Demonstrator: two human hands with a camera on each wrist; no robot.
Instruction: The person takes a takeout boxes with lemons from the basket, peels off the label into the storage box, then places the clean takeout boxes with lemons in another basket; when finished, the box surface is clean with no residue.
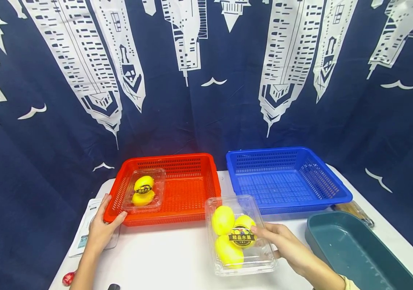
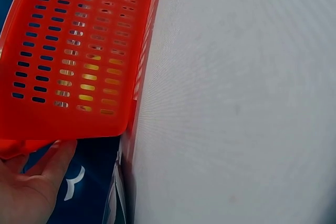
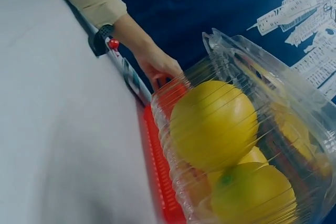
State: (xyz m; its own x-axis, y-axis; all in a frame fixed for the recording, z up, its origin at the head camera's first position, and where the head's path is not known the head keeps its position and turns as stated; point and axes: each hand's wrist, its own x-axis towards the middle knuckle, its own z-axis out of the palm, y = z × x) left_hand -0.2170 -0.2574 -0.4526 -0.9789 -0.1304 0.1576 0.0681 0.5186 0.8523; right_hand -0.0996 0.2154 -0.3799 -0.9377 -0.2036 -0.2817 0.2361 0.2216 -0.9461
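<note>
My right hand (image 1: 286, 243) grips a clear plastic fruit box (image 1: 261, 257) by its right side, thumb on the lid near a black label. Three yellow lemons (image 1: 229, 250) show inside; the right wrist view catches the box's ribbed wall with lemons (image 3: 214, 124) behind it. The box is held over the white table, its far edge overlapping the red basket's front right corner in the head view. With my left hand (image 1: 102, 227) I hold the red basket (image 1: 184, 219) at its front left corner, by the rim (image 2: 63, 129). Inside that basket lies another clear box (image 1: 160, 187) with two lemons.
A blue basket (image 1: 282, 207) stands at the back right, a teal tub (image 1: 358, 245) in front of it. Left of the red basket lies a white printed item (image 1: 79, 237), with a small red object (image 1: 69, 278) nearer me. A patterned navy curtain (image 1: 199, 117) hangs behind the table.
</note>
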